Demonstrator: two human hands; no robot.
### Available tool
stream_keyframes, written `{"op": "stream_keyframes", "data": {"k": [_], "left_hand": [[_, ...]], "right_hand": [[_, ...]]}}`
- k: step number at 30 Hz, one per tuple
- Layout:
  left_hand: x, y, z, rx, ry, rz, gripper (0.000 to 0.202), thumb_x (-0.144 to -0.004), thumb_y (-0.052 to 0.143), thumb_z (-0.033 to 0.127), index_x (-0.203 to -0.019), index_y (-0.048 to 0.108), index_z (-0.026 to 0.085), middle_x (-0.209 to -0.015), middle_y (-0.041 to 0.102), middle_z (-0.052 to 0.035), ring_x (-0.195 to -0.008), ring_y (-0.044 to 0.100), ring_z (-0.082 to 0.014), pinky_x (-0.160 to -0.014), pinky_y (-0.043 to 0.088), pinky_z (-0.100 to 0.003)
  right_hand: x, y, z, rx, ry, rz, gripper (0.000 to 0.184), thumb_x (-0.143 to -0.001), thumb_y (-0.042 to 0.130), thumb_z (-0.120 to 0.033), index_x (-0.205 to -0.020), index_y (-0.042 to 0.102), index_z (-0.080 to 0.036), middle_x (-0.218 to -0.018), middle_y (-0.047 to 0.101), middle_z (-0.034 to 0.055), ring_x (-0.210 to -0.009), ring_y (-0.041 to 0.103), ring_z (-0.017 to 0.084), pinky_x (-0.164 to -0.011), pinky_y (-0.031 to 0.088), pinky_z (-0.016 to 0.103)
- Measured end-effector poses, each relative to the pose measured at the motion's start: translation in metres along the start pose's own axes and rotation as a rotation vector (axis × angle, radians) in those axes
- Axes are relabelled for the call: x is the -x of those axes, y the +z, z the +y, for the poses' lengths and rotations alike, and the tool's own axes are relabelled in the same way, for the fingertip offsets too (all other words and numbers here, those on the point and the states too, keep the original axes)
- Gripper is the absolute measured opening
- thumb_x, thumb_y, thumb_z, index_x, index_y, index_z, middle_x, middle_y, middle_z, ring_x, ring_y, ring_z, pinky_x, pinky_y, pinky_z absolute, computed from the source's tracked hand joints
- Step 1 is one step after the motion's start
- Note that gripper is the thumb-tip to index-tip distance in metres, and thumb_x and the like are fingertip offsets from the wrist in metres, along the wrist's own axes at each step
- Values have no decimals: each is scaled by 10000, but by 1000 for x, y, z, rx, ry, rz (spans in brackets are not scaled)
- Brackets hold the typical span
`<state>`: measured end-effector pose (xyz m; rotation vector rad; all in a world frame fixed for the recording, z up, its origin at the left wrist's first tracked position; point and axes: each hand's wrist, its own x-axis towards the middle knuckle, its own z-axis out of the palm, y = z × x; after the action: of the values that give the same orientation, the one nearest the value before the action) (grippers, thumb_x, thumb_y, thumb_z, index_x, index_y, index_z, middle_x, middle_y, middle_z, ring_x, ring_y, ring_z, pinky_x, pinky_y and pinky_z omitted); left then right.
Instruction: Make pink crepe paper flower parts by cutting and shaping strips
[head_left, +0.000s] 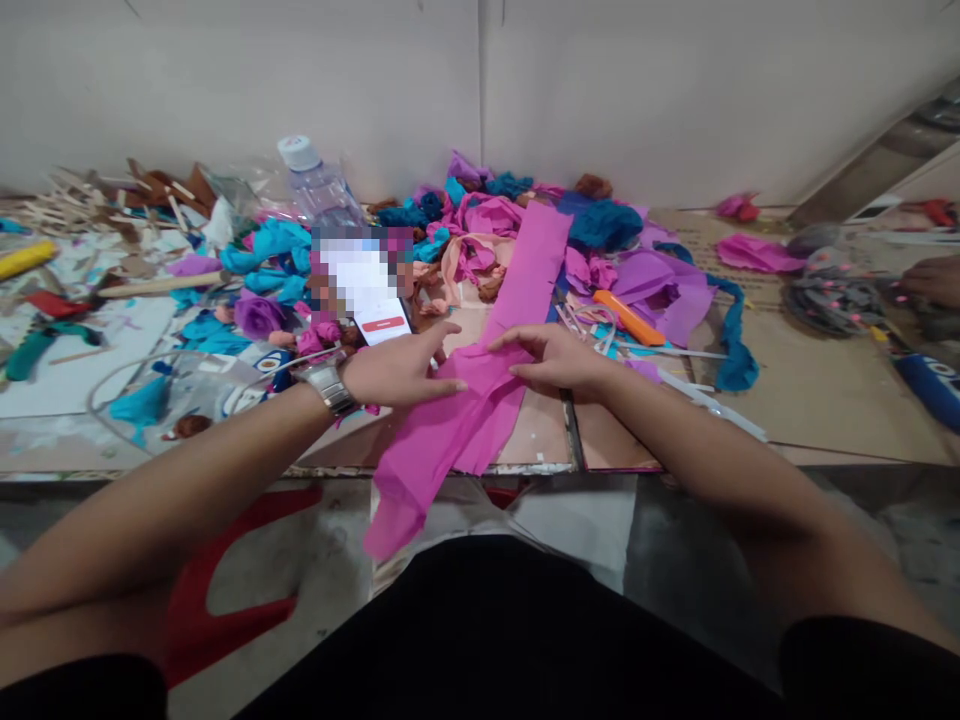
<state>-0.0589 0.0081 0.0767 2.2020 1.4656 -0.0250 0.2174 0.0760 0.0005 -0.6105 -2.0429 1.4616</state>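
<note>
A long strip of pink crepe paper (532,265) lies slantwise before me, its near end (401,500) hanging over the table edge. My left hand (405,368), with a metal watch at the wrist, rests at the strip's left side. Its thumb and fingers are apart, the thumb touching the paper. My right hand (559,358) has its thumb and fingertips closed on a gathered fold near the strip's middle. A phone (381,322) with a lit, partly blurred screen stands just beyond my left hand. An orange cutter (628,318) lies past my right hand.
Crumpled coloured paper (487,212) is heaped at the back beside a clear bottle (322,190). Wooden sticks (75,205) and green-handled pliers (49,348) are on the left. Cardboard (780,370) covers the right side, where another person's hand (934,280) shows. A red stool (225,590) stands below.
</note>
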Motion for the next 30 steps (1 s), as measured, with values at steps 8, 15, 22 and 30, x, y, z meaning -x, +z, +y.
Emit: {"op": "stream_keyframes", "data": {"k": [8, 15, 22, 30], "left_hand": [[-60, 23, -2, 430, 229, 156, 415, -939, 628, 558, -957, 734, 157, -851, 734, -50, -741, 629, -163, -688, 452, -278], [-62, 45, -10, 708, 201, 147, 355, -890, 729, 496, -796, 685, 156, -706, 621, 7, -622, 491, -102, -594, 364, -244], [-57, 48, -8, 713, 201, 202, 367, -909, 689, 505, -770, 654, 167, -680, 538, 27, -604, 426, -99, -579, 321, -252], [-56, 55, -15, 745, 222, 229, 345, -948, 656, 498, -838, 646, 171, -725, 575, 14, -640, 479, -114, -614, 371, -261]], "right_hand": [[-2, 4, 5, 249, -57, 79, 407, -827, 723, -200, -1230, 781, -210, -1138, 820, 41, -1051, 762, 235, -973, 593, 371], [2, 8, -4, 419, -109, 138, 305, -913, 692, -264, -1194, 796, -208, -1164, 829, 63, -1065, 778, 252, -998, 582, 382], [5, 12, -2, 422, -113, 146, 536, -892, 787, -342, -1408, 682, -241, -1394, 741, 86, -1232, 726, 287, -1078, 563, 429], [5, 10, -3, 415, -73, 118, 602, -862, 796, -273, -1446, 653, -246, -1457, 699, 96, -1349, 666, 310, -1148, 527, 471]]}}
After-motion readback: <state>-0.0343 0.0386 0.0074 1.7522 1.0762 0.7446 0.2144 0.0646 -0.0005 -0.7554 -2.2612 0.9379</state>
